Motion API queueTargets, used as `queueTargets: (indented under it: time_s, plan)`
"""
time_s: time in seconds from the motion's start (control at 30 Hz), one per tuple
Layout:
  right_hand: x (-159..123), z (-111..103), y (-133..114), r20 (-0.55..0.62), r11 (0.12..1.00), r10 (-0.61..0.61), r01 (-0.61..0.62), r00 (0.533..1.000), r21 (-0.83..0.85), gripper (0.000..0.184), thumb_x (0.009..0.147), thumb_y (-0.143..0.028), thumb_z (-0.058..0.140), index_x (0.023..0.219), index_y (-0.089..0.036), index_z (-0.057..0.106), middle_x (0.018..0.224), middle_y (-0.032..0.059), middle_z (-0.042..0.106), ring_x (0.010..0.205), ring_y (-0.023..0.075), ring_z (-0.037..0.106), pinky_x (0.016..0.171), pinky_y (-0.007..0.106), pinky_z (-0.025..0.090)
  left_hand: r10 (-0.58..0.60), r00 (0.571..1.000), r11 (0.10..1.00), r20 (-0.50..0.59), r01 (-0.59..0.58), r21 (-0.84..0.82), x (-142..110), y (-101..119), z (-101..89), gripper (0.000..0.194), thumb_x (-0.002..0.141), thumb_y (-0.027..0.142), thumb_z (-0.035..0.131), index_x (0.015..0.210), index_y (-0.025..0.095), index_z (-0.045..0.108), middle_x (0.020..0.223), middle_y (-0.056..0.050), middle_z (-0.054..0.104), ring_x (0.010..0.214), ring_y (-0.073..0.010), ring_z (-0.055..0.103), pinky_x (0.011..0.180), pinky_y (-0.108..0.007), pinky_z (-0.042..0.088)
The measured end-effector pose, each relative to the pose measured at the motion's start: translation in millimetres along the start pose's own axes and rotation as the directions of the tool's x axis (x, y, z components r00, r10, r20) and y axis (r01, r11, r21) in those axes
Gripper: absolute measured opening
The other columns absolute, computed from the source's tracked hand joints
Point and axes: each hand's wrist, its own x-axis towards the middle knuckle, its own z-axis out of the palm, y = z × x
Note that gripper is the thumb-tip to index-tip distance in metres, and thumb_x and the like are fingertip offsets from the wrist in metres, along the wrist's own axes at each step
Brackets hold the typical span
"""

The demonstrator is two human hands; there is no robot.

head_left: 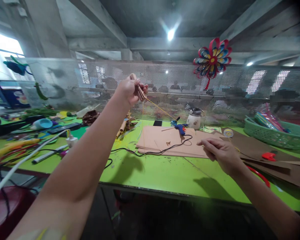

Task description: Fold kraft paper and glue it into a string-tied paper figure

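Note:
Raised over the table, my left hand [133, 89] is closed around a pleated strip of brown paper [141, 94]. Yellow string [158, 108] runs from the paper's lower end down to the right, and a thin strand also hangs below it. My right hand [218, 151] is above the right end of the stacked brown paper sheets [152, 138], its fingers curled together; whether something is pinched in them cannot be made out. On the stack lie a blue glue gun [181, 129] with a black cord and a small brown paper scrap [168, 143].
Behind the sheets stands a white jar [194, 119]. Dark brown sheets [255, 150], red-handled scissors [268, 156], a tape roll [228, 133] and a green basket [277, 135] are at right. Cables, a white plug [71, 140] and tools clutter the left. A perforated screen [105, 83] closes the back.

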Motion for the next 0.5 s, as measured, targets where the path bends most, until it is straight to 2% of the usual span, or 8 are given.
queueTargets:
  time_s: [0.1, 0.33, 0.5]
  plan:
    - [-1, -1, 2, 0.001, 1.0, 0.007, -0.007, 1.0, 0.001, 0.03, 0.085, -0.042, 0.052, 0.081, -0.015, 0.064, 0.04, -0.0059, 0.04, 0.043, 0.0089, 0.034, 0.054, 0.026, 0.034, -0.028, 1.0, 0.996, 0.006, 0.028, 0.088, -1, -1, -5.3, 0.021, 0.084, 0.005, 0.038, 0.071, 0.021, 0.039, 0.053, 0.0, 0.045, 0.057, -0.0143, 0.053, 0.052, -0.024, 0.041]
    - [-2, -3, 7, 0.018, 1.0, 0.005, -0.005, 1.0, 0.001, 0.029, 0.085, -0.041, 0.051, 0.081, -0.016, 0.064, 0.04, -0.0064, 0.039, 0.043, 0.0086, 0.035, 0.058, 0.026, 0.037, -0.008, 1.0, 0.998, 0.029, 0.006, 0.062, 5, -15, -25.3, 0.017, 0.081, 0.004, 0.045, 0.082, 0.021, 0.042, 0.056, 0.0, 0.046, 0.056, -0.0136, 0.054, 0.052, -0.024, 0.042]
    - [-5, -4, 7, 0.041, 1.0, -0.001, 0.002, 0.999, -0.024, 0.028, 0.086, -0.04, 0.05, 0.082, -0.015, 0.064, 0.041, -0.0066, 0.038, 0.044, 0.0083, 0.035, 0.059, 0.026, 0.038, -0.017, 1.0, 0.991, -0.007, 0.017, 0.136, 3, -20, -31.1, 0.018, 0.081, 0.003, 0.041, 0.078, 0.021, 0.04, 0.054, 0.001, 0.045, 0.049, -0.0116, 0.05, 0.048, -0.023, 0.04]
